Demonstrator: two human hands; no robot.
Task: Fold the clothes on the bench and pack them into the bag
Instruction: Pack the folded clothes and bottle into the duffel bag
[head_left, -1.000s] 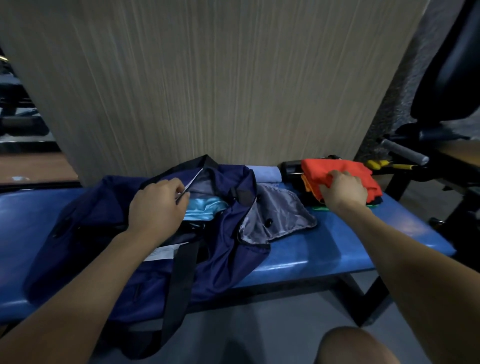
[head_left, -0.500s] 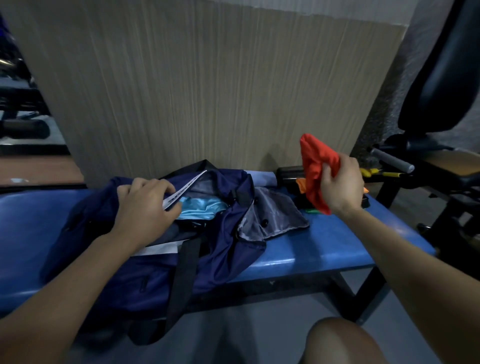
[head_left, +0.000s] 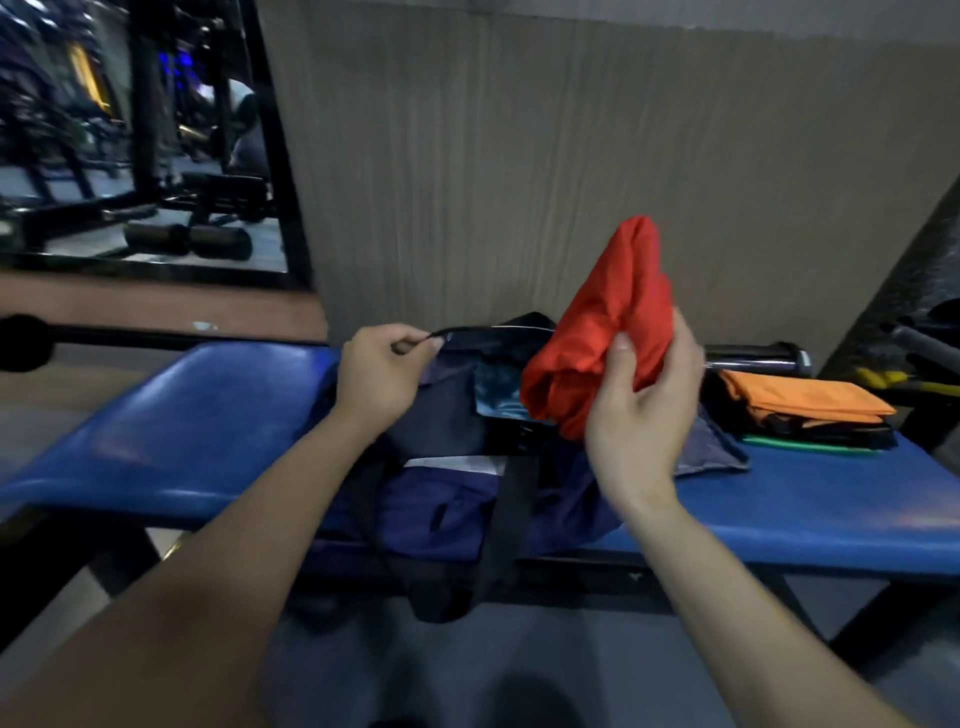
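Bench (head_left: 171, 415), blue and padded, carries the navy bag (head_left: 452, 499) at its middle, mouth agape. A folded pile topped by an orange garment (head_left: 810, 397) lies on the bench's right end. The red garment (head_left: 608, 332), bunched, is raised above the bag's mouth, gripped from the right by the right hand (head_left: 644, 400). The left hand (head_left: 382, 374) pinches the bag's far rim, left of the red garment.

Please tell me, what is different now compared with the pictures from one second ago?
The right hand took the red garment off the pile, lifted it and carried it leftward; it now hangs over the open bag. The left hand keeps its grip on the bag's edge, holding it open. The orange garment stays folded on the bench.
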